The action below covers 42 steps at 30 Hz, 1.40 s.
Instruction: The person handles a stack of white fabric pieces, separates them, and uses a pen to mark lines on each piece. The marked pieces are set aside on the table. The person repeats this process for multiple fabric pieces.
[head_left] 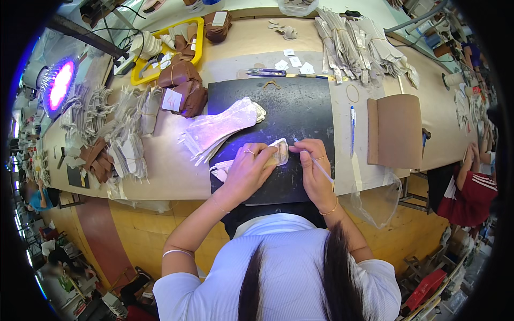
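Note:
My left hand (pixel 243 170) is closed on a pale, flat strip-like piece (pixel 281 154), whose rounded end sticks out past the fingertips. Its other end (pixel 220 170) shows on the near side of that hand. A slim whitish pen-like stick (pixel 323 170) is gripped in my right hand (pixel 317 186), close beside the rounded end. Whether its tip touches the piece I cannot tell. Both hands are over a black work mat (pixel 300 115). Just beyond my left hand lies a fanned stack of similar pale pieces (pixel 227 123), lit purplish.
Brown bundles (pixel 187 97) and a yellow tray (pixel 199 45) are at the far left, near a glowing lamp (pixel 61 84). Pale strip bundles (pixel 342 40) lie far right. Snips (pixel 266 72), a blue pen (pixel 353 128) and a brown folded board (pixel 399 131) surround the mat.

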{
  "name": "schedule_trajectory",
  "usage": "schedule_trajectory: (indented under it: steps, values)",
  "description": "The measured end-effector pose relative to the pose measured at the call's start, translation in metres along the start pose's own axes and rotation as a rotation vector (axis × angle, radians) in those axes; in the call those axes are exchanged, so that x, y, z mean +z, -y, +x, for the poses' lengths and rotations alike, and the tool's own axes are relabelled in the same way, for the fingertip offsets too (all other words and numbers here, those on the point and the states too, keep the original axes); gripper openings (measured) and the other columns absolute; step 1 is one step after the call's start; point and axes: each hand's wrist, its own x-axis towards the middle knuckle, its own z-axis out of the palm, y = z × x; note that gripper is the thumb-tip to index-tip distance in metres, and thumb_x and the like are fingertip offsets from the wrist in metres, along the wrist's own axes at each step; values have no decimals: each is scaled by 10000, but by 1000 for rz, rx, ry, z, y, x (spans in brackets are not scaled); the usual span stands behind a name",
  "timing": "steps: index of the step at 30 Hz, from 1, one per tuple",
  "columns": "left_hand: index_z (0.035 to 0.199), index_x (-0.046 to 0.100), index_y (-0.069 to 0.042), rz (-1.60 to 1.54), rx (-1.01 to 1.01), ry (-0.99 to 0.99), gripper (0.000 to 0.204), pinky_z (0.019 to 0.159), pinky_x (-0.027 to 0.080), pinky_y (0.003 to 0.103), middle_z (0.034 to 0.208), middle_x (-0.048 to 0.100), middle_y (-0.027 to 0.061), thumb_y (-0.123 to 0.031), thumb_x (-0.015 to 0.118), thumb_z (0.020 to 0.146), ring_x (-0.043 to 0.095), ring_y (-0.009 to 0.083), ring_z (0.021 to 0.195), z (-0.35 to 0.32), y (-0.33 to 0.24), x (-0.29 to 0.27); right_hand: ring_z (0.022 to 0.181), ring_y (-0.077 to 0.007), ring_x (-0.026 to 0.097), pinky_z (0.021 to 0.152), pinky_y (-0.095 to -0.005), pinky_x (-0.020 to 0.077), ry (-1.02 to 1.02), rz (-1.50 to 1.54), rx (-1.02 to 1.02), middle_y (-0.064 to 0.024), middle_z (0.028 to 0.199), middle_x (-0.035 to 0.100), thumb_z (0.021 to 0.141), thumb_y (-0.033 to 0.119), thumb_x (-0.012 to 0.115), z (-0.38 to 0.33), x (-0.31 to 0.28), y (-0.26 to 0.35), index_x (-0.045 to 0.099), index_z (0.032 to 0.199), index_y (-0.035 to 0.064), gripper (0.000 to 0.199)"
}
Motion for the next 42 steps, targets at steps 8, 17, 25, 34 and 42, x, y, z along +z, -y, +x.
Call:
schedule_trajectory:
  steps: [8, 17, 25, 34, 42]
  values:
    - [1183, 616, -86, 15, 52, 23, 417, 817, 512, 441, 1080, 582, 150, -79, 794, 806, 617, 352, 947, 0, -2, -1, 999, -308, 606, 910, -370, 497, -15, 59, 10, -162, 1091, 606, 1063, 141, 534, 2, 5, -5, 622, 1143, 10, 177]
    - [1183, 617, -72, -16, -13, -183, 447, 779, 549, 446, 1088, 602, 150, -32, 812, 782, 654, 368, 912, -17, -12, -40, 983, -312, 625, 880, -375, 518, 92, -134, -95, -166, 1081, 608, 1063, 144, 532, -4, 15, -13, 605, 1171, 13, 186]
    - [1186, 619, -58, 326, -70, -276, 417, 841, 530, 434, 1157, 594, 159, -40, 797, 809, 635, 366, 994, 4, -10, -124, 986, -310, 624, 877, -377, 522, 74, -130, -72, -164, 1080, 610, 1063, 133, 526, -4, 13, -11, 628, 1133, 11, 174]
    - [1127, 685, -48, 354, 150, -296, 349, 857, 550, 417, 1176, 647, 147, -104, 822, 811, 657, 333, 1025, 37, 53, -71, 1047, -290, 602, 948, -369, 474, 22, -83, -23, -152, 1112, 615, 1072, 174, 515, -9, 0, -9, 626, 1154, 18, 208]
    - [1069, 760, -41, 69, 53, -82, 285, 871, 568, 427, 1220, 681, 155, -127, 830, 806, 676, 340, 1008, -10, 1, -15, 1036, -301, 595, 942, -385, 436, -1, -29, 36, -143, 1106, 632, 1053, 160, 543, -13, 0, -16, 643, 1145, 41, 181]
